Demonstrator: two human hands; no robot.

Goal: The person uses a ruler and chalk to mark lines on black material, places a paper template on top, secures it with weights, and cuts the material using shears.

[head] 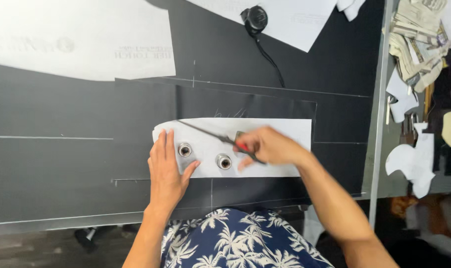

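Observation:
A white paper pattern piece (280, 131) lies on dark fabric (235, 106) spread over the table. My left hand (165, 171) presses flat on the pattern's left end, fingers apart. My right hand (267, 146) grips a thin dark tool with a red part (213, 134), its long tip reaching up and left across the paper. Two round metal weights (185, 149) (223, 161) sit on the pattern between my hands.
Large white paper sheets (76, 39) (285, 17) lie at the back of the table. A black round device with a cord (255, 19) rests near the far edge. Scraps of fabric and paper (424, 54) pile up on the right, beyond the table's edge (379, 124).

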